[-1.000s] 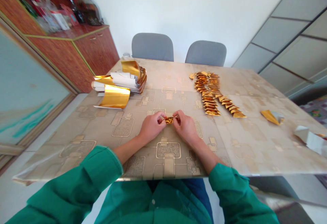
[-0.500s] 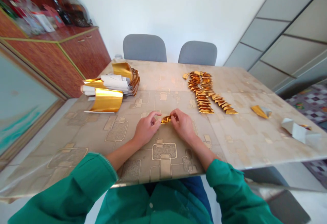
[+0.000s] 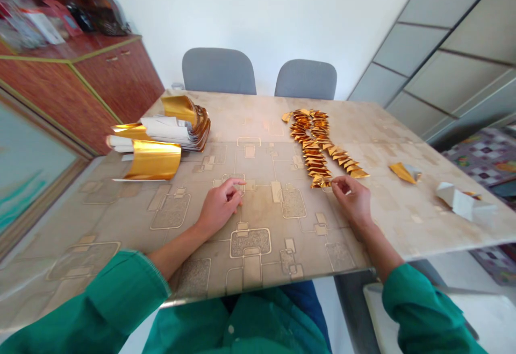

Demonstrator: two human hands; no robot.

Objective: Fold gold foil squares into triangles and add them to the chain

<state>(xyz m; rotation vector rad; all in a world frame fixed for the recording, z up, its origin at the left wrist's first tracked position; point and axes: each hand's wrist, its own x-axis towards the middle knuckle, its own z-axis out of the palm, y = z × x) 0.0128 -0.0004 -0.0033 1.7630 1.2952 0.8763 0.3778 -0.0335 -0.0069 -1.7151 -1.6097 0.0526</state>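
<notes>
My right hand [image 3: 352, 200] reaches the lower end of a long chain of folded gold foil pieces [image 3: 310, 141] and pinches a small folded gold piece [image 3: 324, 183] at that end. My left hand [image 3: 220, 207] rests on the patterned table top [image 3: 258, 246], its loosely curled fingers holding nothing. A stack of gold-backed white foil sheets [image 3: 177, 131] lies to the far left, with a curled gold sheet [image 3: 152, 160] at its front. A loose gold and silver foil piece [image 3: 404, 172] lies to the right of my right hand.
Crumpled white paper [image 3: 457, 202] lies near the table's right edge. Two grey chairs [image 3: 258, 71] stand beyond the far edge. A wooden cabinet [image 3: 100, 79] stands at the left, and a white surface [image 3: 427, 316] sits below the near right corner.
My right hand has moved away from my left, toward the lower end of the chain, carrying the small gold piece. My left hand has let go and stays near the middle.
</notes>
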